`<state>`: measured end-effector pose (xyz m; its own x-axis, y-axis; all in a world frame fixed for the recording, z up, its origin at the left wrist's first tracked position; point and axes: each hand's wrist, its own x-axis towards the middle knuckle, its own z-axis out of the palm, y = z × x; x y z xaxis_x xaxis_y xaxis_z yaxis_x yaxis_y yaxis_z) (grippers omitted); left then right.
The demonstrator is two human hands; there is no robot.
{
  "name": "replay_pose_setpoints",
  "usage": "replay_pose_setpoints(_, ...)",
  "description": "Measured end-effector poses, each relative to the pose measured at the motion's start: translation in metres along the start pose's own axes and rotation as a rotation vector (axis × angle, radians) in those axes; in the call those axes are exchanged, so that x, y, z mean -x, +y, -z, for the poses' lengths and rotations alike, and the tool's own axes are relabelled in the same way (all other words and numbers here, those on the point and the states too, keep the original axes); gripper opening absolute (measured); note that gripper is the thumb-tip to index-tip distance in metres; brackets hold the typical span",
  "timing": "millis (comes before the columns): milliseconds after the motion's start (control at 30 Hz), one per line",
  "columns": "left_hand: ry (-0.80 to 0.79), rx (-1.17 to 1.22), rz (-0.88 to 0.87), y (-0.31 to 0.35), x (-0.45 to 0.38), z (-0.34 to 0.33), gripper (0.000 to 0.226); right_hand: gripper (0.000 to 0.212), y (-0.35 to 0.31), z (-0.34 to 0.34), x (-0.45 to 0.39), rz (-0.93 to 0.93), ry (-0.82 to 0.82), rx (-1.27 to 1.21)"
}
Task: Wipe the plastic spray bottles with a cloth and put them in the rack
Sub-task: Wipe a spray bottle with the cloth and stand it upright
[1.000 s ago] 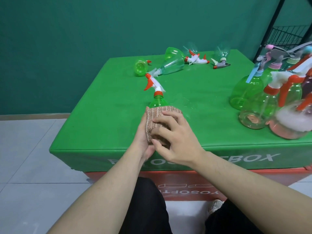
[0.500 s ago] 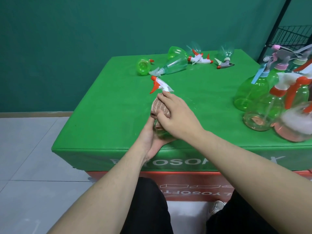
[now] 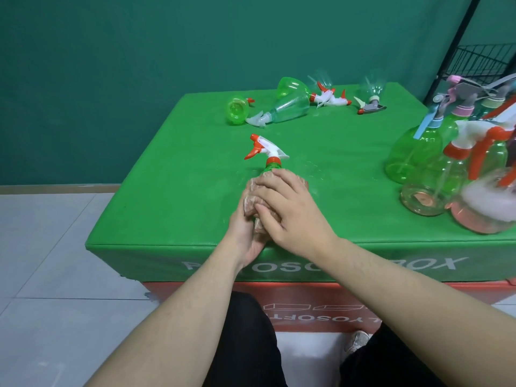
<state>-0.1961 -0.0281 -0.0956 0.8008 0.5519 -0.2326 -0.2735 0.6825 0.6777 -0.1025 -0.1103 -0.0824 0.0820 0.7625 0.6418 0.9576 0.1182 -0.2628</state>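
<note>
A green spray bottle [image 3: 271, 163] with a white and orange trigger head stands near the front of the green table [image 3: 178, 196]. A pinkish-brown cloth [image 3: 252, 195] is wrapped round its body. My right hand [image 3: 290, 210] grips the cloth against the bottle from the right and top. My left hand [image 3: 245, 233] holds the bottle's lower part from the left; most of the bottle's body is hidden by both hands and the cloth.
Several spray bottles [image 3: 290, 106] lie on their sides at the table's far edge. A cluster of upright bottles [image 3: 435, 174] stands at the right. A black wire rack [image 3: 485, 62] rises at the far right. Tiled floor lies to the left.
My right hand slid the cloth from the bottle's neck back down over its body. My left hand stayed at the bottle's base.
</note>
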Motion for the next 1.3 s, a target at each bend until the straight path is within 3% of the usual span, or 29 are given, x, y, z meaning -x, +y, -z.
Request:
replay_pose_setpoints(133,-0.003,0.016,0.045,0.002,0.003,-0.001,0.072,0.026,0.001,-0.008,0.015,0.096,0.018,0.001)
replay_pose_setpoints(433,0.000,-0.052,0.103,0.001,0.003,0.001,0.072,0.030,0.005,-0.009,0.031,0.188,0.015,0.021)
replay_pose_setpoints(733,0.041,-0.043,0.003,-0.002,0.002,-0.002,0.050,0.035,0.000,0.008,-0.002,-0.003,-0.014,-0.012)
replay_pose_setpoints(867,0.034,-0.063,-0.027,-0.002,0.001,0.000,0.040,0.053,0.000,0.014,-0.021,-0.281,-0.096,-0.092)
replay_pose_setpoints(1000,0.000,-0.093,-0.050,-0.003,0.001,0.000,0.051,0.044,0.001,0.017,-0.041,-0.445,-0.133,0.053)
replay_pose_setpoints(1100,0.031,-0.089,-0.070,-0.006,-0.003,0.002,0.066,0.038,0.003,0.015,-0.051,-0.471,-0.127,-0.068)
replay_pose_setpoints(1233,0.063,-0.064,-0.090,-0.008,-0.006,0.004,0.058,0.040,0.002,0.013,-0.048,-0.478,-0.151,-0.148)
replay_pose_setpoints(1300,0.060,-0.042,-0.077,-0.006,-0.005,0.005,0.043,0.044,-0.001,0.012,-0.039,-0.433,-0.181,-0.163)
